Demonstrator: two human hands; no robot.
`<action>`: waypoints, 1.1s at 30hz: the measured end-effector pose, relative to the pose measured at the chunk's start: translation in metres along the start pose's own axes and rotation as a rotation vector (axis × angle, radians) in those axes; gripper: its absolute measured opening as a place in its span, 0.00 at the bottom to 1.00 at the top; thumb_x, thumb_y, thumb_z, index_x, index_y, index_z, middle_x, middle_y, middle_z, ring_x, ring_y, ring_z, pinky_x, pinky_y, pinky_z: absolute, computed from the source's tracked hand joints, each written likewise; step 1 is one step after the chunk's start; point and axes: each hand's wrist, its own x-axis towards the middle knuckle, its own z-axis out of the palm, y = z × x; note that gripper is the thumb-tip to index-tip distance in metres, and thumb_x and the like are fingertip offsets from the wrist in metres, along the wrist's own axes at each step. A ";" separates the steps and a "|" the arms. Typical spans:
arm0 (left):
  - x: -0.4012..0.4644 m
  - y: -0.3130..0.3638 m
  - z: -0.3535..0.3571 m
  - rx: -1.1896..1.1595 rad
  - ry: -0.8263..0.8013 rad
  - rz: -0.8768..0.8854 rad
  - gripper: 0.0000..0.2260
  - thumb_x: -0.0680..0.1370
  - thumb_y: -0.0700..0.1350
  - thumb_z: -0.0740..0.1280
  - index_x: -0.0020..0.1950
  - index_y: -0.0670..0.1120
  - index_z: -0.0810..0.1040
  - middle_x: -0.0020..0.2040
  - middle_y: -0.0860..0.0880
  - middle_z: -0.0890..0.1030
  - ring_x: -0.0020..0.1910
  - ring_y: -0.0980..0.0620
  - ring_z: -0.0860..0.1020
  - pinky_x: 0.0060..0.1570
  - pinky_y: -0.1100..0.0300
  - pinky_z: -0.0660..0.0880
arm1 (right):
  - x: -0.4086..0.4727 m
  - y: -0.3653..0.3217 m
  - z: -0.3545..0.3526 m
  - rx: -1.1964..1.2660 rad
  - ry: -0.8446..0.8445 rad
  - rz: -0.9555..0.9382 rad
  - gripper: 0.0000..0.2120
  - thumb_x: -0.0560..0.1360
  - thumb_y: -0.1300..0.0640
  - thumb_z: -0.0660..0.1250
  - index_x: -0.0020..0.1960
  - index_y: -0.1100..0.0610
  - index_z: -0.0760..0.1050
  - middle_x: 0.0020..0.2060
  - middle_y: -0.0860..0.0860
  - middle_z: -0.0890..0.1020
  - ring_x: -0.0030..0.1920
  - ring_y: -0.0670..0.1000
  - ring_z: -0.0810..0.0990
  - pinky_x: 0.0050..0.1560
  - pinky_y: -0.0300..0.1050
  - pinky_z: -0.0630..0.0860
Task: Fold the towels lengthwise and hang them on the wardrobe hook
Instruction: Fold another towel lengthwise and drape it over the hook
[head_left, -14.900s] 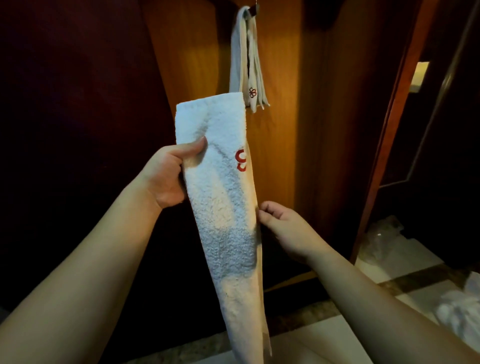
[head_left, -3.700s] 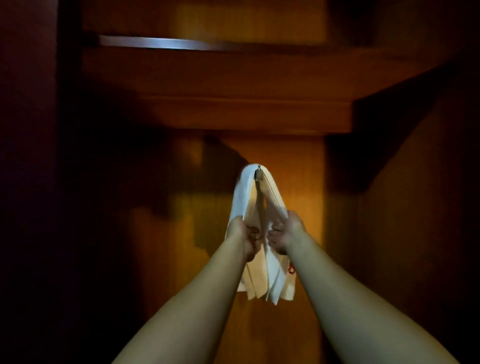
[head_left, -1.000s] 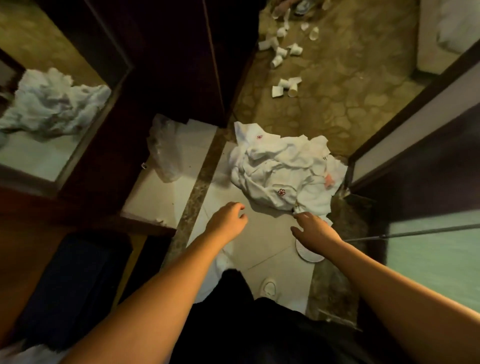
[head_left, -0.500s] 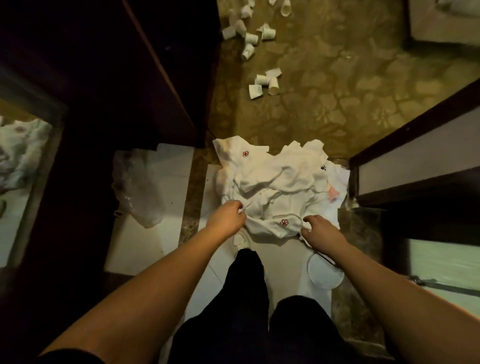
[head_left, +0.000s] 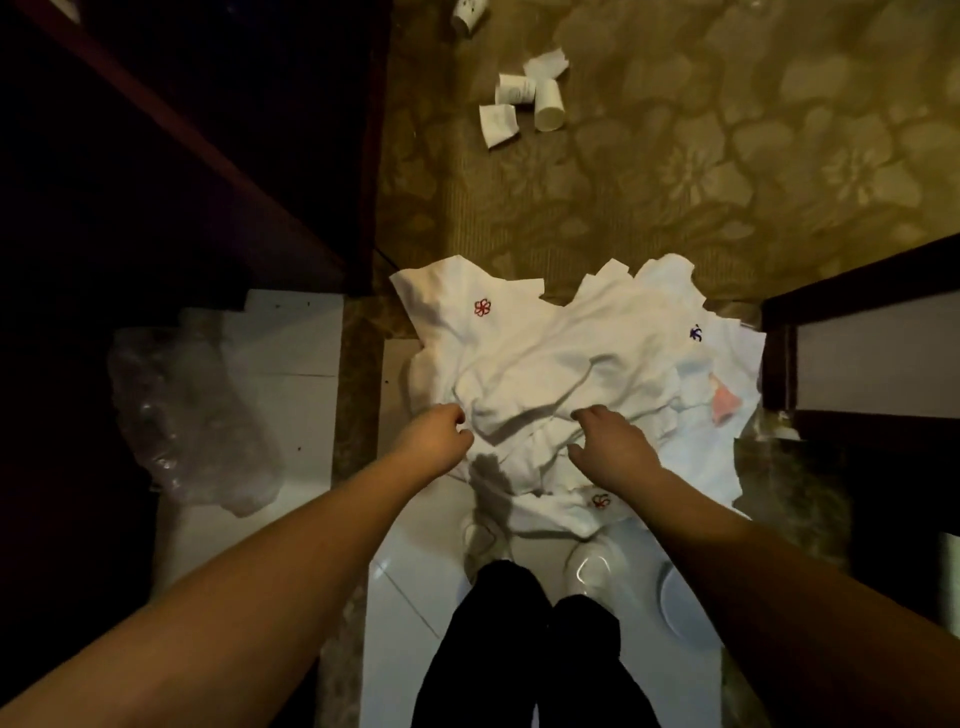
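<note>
Pale floor tiles (head_left: 415, 597) meet a patterned carpet (head_left: 727, 156) at the far side, and a crumpled heap of white towels (head_left: 561, 358) lies across that join. Both hands are down on the near edge of the heap: the left hand (head_left: 434, 436) has its fingers curled into a fold of cloth, and the right hand (head_left: 610, 441) claws down onto the cloth just beside it, though whether it actually grasps any I cannot tell. Red flower marks show on two towels. Left of the heap lies a clear plastic bag (head_left: 182, 415); white paper cups (head_left: 524, 98) are scattered on the carpet beyond.
</note>
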 end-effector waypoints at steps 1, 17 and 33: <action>0.017 -0.002 0.007 -0.012 -0.006 -0.011 0.16 0.81 0.49 0.63 0.67 0.44 0.74 0.62 0.41 0.78 0.56 0.42 0.77 0.54 0.55 0.74 | 0.019 0.001 0.007 -0.030 0.002 -0.019 0.25 0.78 0.50 0.64 0.73 0.56 0.67 0.67 0.56 0.72 0.65 0.59 0.72 0.59 0.51 0.71; 0.113 -0.003 0.110 0.076 -0.049 -0.077 0.12 0.78 0.52 0.64 0.55 0.47 0.78 0.58 0.42 0.79 0.60 0.40 0.73 0.61 0.50 0.71 | 0.104 0.007 0.085 -0.256 0.176 -0.234 0.10 0.76 0.63 0.63 0.56 0.58 0.78 0.62 0.56 0.76 0.60 0.60 0.73 0.49 0.50 0.70; -0.081 0.069 0.020 -0.439 0.084 0.117 0.04 0.80 0.45 0.66 0.52 0.46 0.77 0.45 0.48 0.79 0.46 0.48 0.76 0.43 0.58 0.70 | -0.038 0.003 -0.039 -0.061 0.097 -0.315 0.17 0.81 0.51 0.61 0.69 0.50 0.75 0.62 0.53 0.77 0.63 0.57 0.74 0.57 0.49 0.71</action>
